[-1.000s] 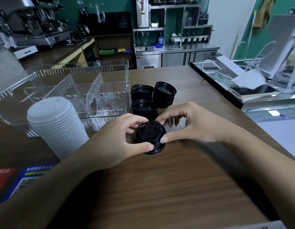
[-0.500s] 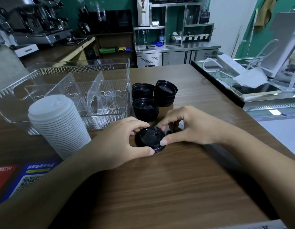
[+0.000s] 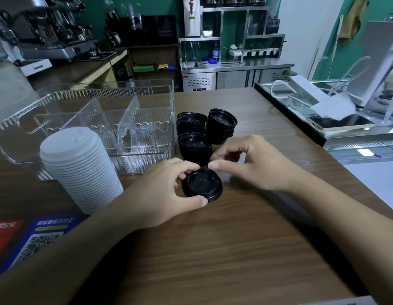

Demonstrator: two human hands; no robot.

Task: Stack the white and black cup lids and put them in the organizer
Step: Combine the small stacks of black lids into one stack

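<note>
So your left hand (image 3: 162,190) has its grip on the small black lid stack (image 3: 203,186) sitting dome-up on the wooden surface (image 3: 224,249), thumb curled round the near rim and the other fingers curled over the far-left edge. Your right hand (image 3: 257,164) is just beside it on the right with the fingers bent and the index fingertip right at the stack's top edge, but it isn't wrapped round anything; can't tell if it's actually touching the lid. Right behind that stack there are three more black lid piles, all upside down: one close (image 3: 194,147), just behind your fingers, one behind it on the left (image 3: 191,123), and one to the right (image 3: 222,125) that leans a bit. The tall white lid stack (image 3: 81,170) stands upright to the left of your left hand, just in front of the clear organizer (image 3: 85,100). The organizer has see-through dividers and heart cutouts, and I see no lids in it. So the white stack partly blocks its near-left side and the black piles sit along its right end wall. On the near-left corner of the surface there are a red and a blue QR sticker (image 3: 37,238). Off to the right is a lower glass counter with a phone (image 3: 338,123) and some white paper (image 3: 336,106) lying on it.
</note>
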